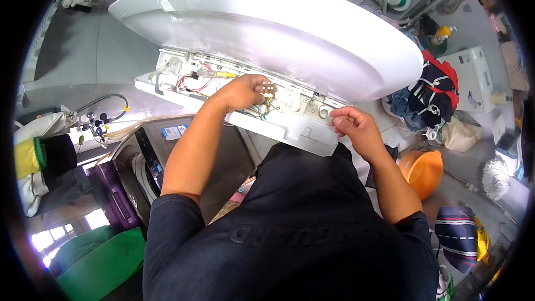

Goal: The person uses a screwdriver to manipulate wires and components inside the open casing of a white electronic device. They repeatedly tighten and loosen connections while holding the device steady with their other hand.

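Observation:
A long white appliance housing [312,134] lies across in front of me, its inside exposed, with a large curved white shell [278,17] rising behind it. My left hand [245,93] reaches into the housing and pinches a small brown part with pale terminals [268,87]. Coloured wires [267,107] run beneath this part. At the housing's right end, my right hand [358,129] has its fingers curled and thumb close to the index finger; what they hold, if anything, is too small to tell. Further left inside are red wires [203,74] and a yellow-sleeved piece [225,74].
A grey front-loading washing machine [195,161] stands at the lower left, near a purple suitcase [115,195]. To the right are an orange basin [422,173], a pile of clothes [426,97] and a white box-shaped appliance [467,78]. A hose with fittings [106,117] lies left.

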The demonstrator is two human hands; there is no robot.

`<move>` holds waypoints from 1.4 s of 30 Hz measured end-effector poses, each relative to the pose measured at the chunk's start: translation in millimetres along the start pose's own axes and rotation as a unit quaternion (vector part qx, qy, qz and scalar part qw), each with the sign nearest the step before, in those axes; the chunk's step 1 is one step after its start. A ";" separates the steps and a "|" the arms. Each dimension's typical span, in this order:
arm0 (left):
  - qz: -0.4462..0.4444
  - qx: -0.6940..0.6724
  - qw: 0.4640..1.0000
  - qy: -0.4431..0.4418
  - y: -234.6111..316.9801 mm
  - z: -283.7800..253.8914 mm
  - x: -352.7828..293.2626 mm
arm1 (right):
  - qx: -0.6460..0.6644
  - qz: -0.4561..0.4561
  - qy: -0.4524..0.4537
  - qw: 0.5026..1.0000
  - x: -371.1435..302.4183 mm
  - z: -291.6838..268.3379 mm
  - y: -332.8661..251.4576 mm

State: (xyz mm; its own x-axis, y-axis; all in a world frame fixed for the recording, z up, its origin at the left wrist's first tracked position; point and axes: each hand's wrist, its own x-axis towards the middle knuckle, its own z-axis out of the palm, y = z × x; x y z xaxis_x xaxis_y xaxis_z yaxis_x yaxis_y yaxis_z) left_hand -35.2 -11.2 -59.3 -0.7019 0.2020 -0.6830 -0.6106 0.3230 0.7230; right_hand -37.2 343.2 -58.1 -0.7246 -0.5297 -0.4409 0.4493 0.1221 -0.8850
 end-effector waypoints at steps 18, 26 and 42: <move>0.015 0.136 0.985 0.104 22.8 16.3 -31.6 | -0.028 -0.065 -0.043 0.997 16.3 19.8 -21.0; 0.166 -0.029 0.848 0.503 -8.5 9.6 -93.6 | 0.019 -0.012 -0.018 1.000 -14.6 -37.2 -10.8; -0.034 -0.213 0.905 0.367 -261.1 162.5 -97.0 | 0.077 0.070 0.205 0.973 -75.4 -95.7 107.9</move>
State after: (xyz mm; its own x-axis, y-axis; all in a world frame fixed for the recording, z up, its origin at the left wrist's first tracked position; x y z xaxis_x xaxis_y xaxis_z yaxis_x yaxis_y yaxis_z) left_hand 251.9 35.1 -198.7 -0.6166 -0.5234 -0.5881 -0.6379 -0.1058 0.7628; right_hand 15.9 476.6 -134.7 -0.7845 -0.1338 -0.6055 0.6081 0.0253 -0.7935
